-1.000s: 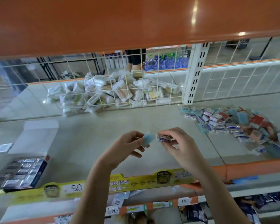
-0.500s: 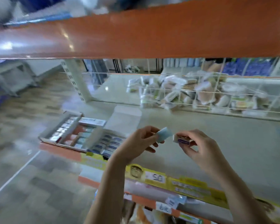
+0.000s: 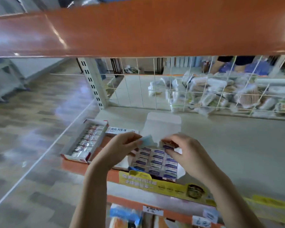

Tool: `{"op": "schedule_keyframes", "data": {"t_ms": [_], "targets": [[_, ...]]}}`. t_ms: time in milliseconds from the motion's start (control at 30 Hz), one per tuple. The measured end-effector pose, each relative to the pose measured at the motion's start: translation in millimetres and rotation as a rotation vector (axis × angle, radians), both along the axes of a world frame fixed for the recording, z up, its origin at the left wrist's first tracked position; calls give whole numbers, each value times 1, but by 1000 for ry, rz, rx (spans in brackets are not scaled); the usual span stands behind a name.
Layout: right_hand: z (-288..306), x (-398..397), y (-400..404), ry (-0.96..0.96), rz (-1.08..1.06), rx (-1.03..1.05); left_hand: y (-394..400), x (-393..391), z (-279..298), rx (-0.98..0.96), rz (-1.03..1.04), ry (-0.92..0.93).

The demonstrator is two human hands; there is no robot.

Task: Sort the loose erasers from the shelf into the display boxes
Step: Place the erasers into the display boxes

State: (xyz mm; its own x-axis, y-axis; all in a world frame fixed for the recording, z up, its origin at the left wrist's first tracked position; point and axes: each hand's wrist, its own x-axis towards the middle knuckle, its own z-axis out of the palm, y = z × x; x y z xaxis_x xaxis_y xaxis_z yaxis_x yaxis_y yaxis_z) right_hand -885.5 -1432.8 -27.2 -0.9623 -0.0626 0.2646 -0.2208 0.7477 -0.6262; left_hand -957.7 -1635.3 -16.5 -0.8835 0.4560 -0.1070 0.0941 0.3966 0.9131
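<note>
Erasers were held one in each hand above the display boxes at the shelf's left end; a pale blue eraser (image 3: 146,141) was pinched between thumb and fingertips of the left hand (image 3: 120,148); a purple-labelled eraser (image 3: 169,145) was pinched by the curled fingers of the right hand (image 3: 190,155), just over the far row of the box below; the two erasers were near each other, not touching. A box of purple-labelled erasers (image 3: 155,162) was seen directly beneath, packed in rows, its white lid flap (image 3: 163,125) raised behind; a red-edged box (image 3: 85,139) of wrapped erasers was set just to its left, touching it. Both boxes were placed at the front edge of the grey shelf (image 3: 237,145); bagged goods (image 3: 220,94) were piled behind a wire grid (image 3: 155,83).
</note>
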Motion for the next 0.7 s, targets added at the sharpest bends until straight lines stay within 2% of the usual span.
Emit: {"op": "schedule_keyframes", "data": {"t_ms": [267,433,700], "targets": [[-5,-9,-27,-262,32,186,-25,-19,-13,-74,-81,35],[-7,-16,-28,-355,88,330,-28,-23,-19,-90,-114,72],[-17,-23,-35,-437,106,288,-44,-28,-27,-19,-70,85]]}}
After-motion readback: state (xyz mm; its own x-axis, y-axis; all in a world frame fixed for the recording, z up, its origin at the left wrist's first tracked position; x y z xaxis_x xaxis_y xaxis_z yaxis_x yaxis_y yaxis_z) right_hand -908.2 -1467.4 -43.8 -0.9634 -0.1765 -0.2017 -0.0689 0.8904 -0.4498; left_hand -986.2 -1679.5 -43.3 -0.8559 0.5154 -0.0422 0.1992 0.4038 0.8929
